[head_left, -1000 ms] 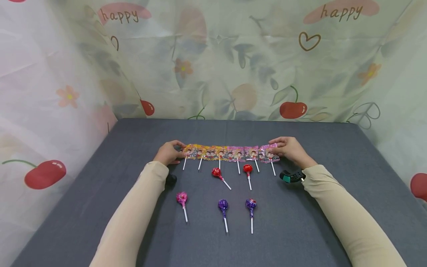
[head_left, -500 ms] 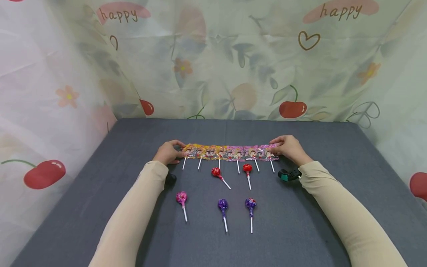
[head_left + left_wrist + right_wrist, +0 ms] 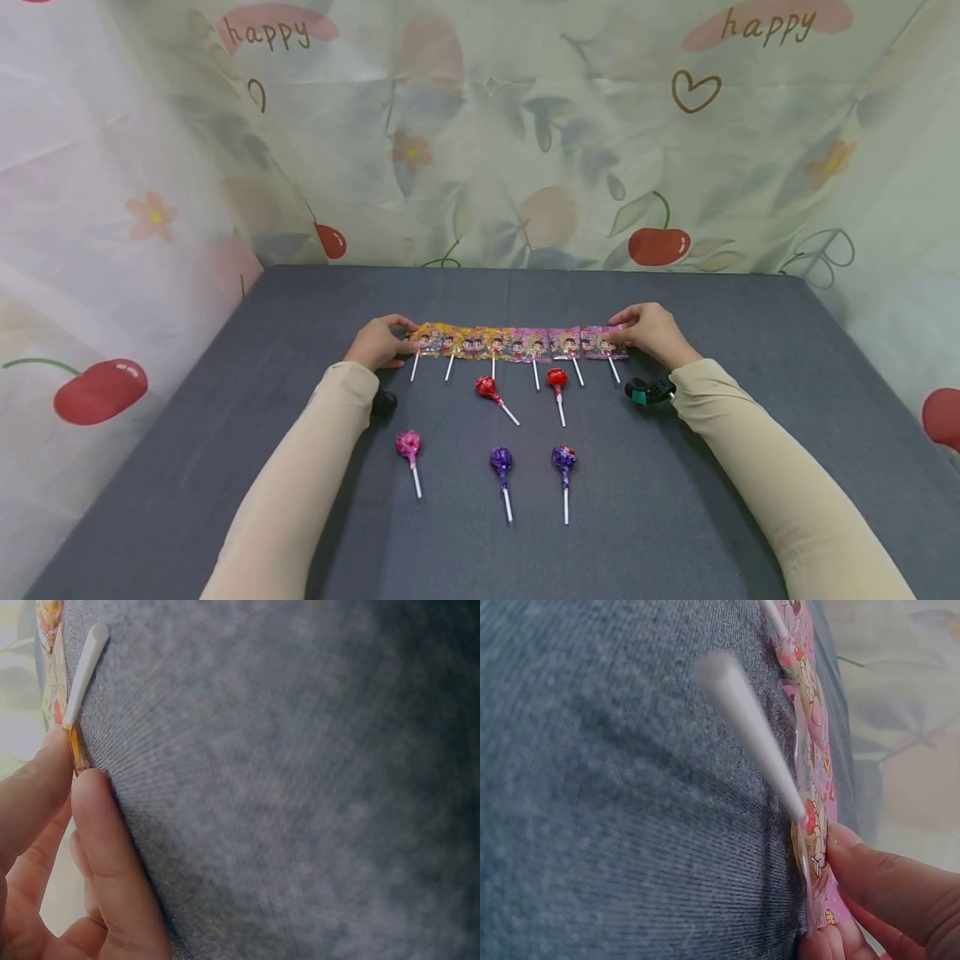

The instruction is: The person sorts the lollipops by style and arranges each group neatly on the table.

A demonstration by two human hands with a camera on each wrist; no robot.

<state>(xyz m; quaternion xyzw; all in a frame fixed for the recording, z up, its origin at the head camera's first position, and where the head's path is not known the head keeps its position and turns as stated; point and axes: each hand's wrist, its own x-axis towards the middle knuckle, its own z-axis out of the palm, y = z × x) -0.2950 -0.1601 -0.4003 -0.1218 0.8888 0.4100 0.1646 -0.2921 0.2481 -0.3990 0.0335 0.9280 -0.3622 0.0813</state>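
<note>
A strip of flat lollipops in joined wrappers (image 3: 495, 342) lies across the table, orange on the left and pink on the right. Several white sticks point toward me from it. My left hand (image 3: 377, 342) pinches its orange end; in the left wrist view an orange wrapper edge (image 3: 78, 748) sits between thumb and finger, beside a white stick (image 3: 87, 673). At the pink end, my right hand (image 3: 651, 333) pinches the last wrapper (image 3: 817, 851), thumb on one side and fingers on the other. The fingers partly cover both ends of the strip.
Nearer me lie two red lollipops (image 3: 487, 388) (image 3: 557, 380), a pink lollipop (image 3: 408, 446) and two purple lollipops (image 3: 501, 461) (image 3: 564, 458), sticks toward me. The grey-covered table (image 3: 337, 542) meets a patterned curtain (image 3: 480, 167) at the back.
My right hand has shifted very slightly up and the strip's pink end now lies flatter and straighter. The left hand and the loose lollipops stay put.
</note>
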